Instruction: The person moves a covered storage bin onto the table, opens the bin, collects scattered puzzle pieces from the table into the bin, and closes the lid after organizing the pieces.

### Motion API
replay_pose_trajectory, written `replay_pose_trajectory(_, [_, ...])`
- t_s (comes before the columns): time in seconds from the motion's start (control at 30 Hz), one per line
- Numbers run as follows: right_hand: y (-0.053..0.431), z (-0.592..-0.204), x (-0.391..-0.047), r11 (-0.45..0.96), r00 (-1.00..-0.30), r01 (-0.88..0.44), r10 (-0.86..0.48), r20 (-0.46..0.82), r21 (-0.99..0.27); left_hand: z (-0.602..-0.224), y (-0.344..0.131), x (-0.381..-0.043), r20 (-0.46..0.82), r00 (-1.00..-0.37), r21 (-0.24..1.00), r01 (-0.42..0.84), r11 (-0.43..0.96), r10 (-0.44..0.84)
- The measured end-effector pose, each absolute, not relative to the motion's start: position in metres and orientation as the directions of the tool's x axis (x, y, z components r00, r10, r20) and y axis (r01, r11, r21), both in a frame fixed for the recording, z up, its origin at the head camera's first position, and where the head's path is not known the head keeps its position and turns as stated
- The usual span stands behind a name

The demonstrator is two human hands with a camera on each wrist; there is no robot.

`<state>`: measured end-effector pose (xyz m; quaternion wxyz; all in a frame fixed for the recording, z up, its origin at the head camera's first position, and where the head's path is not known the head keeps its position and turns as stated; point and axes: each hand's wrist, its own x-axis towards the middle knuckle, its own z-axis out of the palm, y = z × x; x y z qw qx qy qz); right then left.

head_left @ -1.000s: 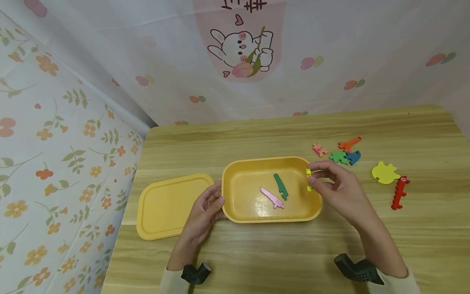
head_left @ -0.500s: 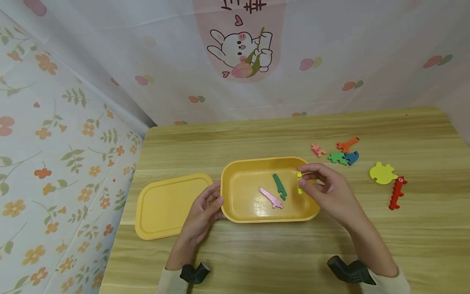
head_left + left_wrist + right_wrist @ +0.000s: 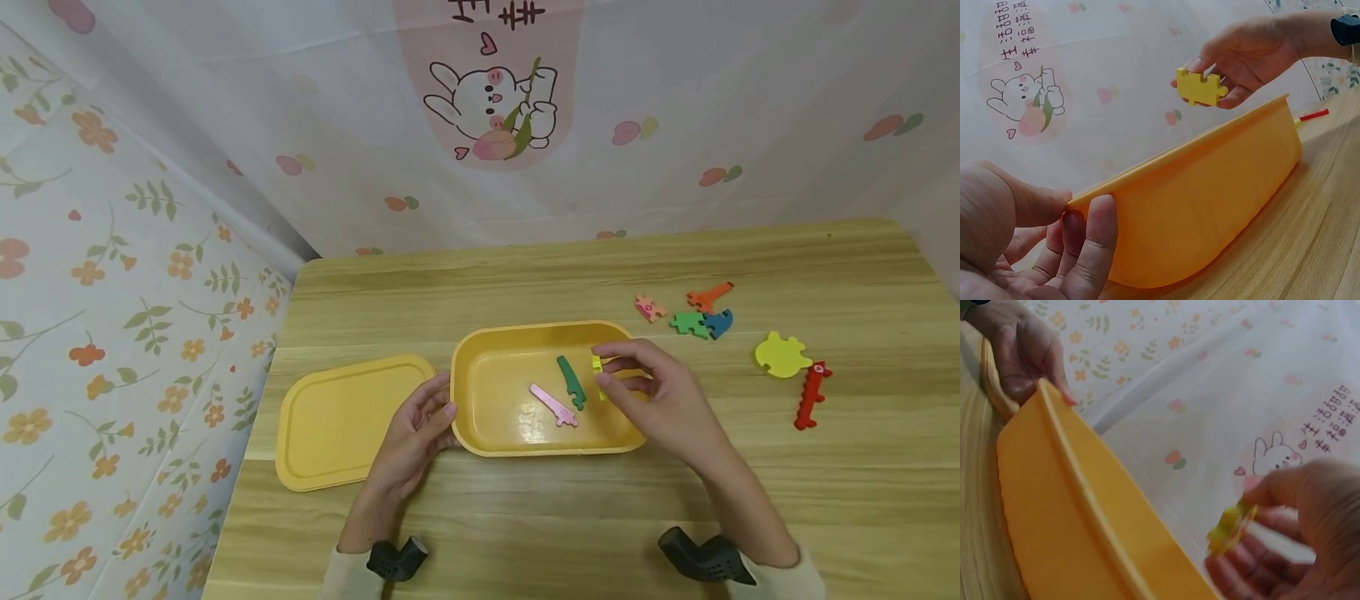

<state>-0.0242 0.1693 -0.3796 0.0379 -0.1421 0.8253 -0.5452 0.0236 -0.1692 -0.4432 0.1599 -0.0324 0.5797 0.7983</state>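
A yellow puzzle piece (image 3: 1199,87) is pinched between thumb and fingertips of my right hand (image 3: 660,400), held above the right part of an open yellow plastic box (image 3: 495,446). Its knobs and notches show in the left wrist view; in the right wrist view the piece (image 3: 1230,528) is blurred. My left hand (image 3: 417,427) grips the box's left rim, thumb on top and fingers against the outer wall. Inside the box lie a pink puzzle piece (image 3: 553,405) and a dark green puzzle piece (image 3: 572,382), side by side and apart.
A yellow lid (image 3: 345,421) lies left of the box. Right of it on the wooden table are peach (image 3: 650,307), orange (image 3: 709,297), green (image 3: 689,324) and blue (image 3: 717,323) puzzle pieces, a round yellow piece (image 3: 782,355) and a red piece (image 3: 812,396). A printed curtain hangs behind.
My right hand has moved left with the yellow puzzle piece, from over the box's right rim to above its inside. The left hand keeps its hold on the rim.
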Motion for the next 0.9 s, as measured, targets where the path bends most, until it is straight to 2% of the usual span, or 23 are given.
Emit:
replay_pose_trajectory(0.17, [0.165, -0.385, -0.022, 0.356, -0.919, -0.333, -0.329, 0.217, -0.873, -0.444, -0.17, 0.025, -0.23, -0.947, 0.915, -0.289, -0.283, 0.224])
replay_pose_trajectory(0.27, [0.163, -0.387, -0.022, 0.386, -0.904, -0.379, -0.349, 0.248, -0.841, -0.444, -0.17, 0.026, -0.231, -0.947, 0.915, -0.289, -0.282, 0.222])
replay_pose_trajectory(0.53, [0.159, -0.388, -0.02, 0.491, -0.909, -0.383, -0.352, 0.224, -0.782, -0.443, -0.17, 0.025, -0.241, -0.946, 0.915, -0.296, -0.275, 0.217])
replay_pose_trajectory(0.9, [0.155, -0.39, -0.02, 0.54, -0.893, -0.429, -0.373, 0.251, -0.724, -0.446, -0.17, 0.022, -0.233, -0.947, 0.916, -0.29, -0.278, 0.223])
